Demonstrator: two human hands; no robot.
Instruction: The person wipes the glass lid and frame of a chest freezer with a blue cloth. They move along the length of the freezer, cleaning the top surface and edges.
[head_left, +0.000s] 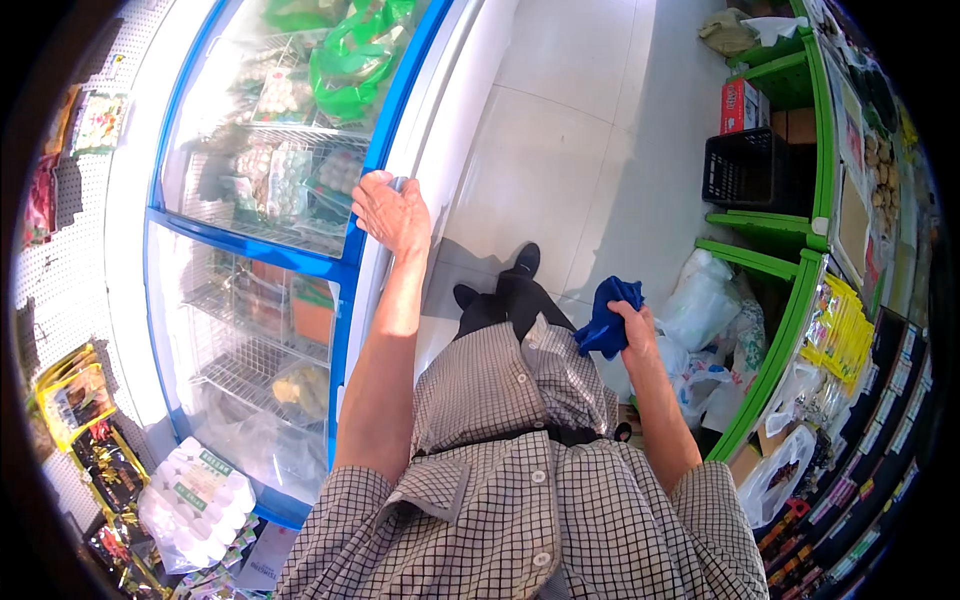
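My left hand (392, 214) rests at the blue frame of a chest freezer's sliding glass lid (259, 246), its fingers curled over the edge; a small greyish part shows between thumb and fingers. Whether the fingers grip the frame is hard to tell. My right hand (631, 324) holds a crumpled dark blue cloth (609, 315) out over the floor, beside my checked shirt. Under the glass lie wire baskets (247, 330) with packs of round white food (281, 94) and a green plastic bag (352, 71).
Green shelving (814, 150) on the right holds a black plastic crate (742, 169), a red box (739, 105) and white plastic bags (701, 296). Tiled floor (555, 150) runs between freezer and shelving. Packaged goods (75, 397) hang on the left; a packed egg tray (196, 502) sits by the freezer's near corner.
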